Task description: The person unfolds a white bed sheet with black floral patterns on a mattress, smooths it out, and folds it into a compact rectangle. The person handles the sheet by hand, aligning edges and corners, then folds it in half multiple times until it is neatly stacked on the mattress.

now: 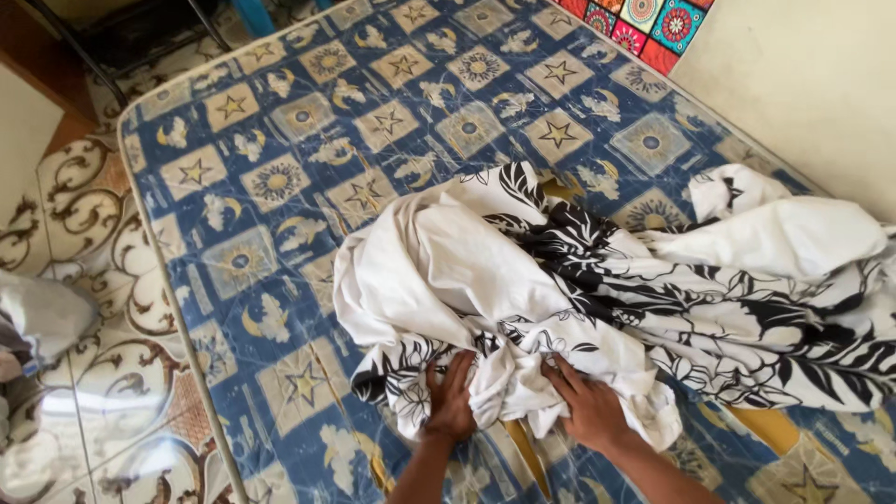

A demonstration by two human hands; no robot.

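While both palms press down flat, the left hand (450,397) and right hand (590,407) rest spread on a crumpled white-and-black sheet (597,289) heaped across the blue patterned mattress (280,177).

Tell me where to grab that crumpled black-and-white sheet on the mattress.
Probably the bunched near edge of the sheet, from the mattress foot side: both the left hand and right hand already rest there, where thick folds offer a handful.
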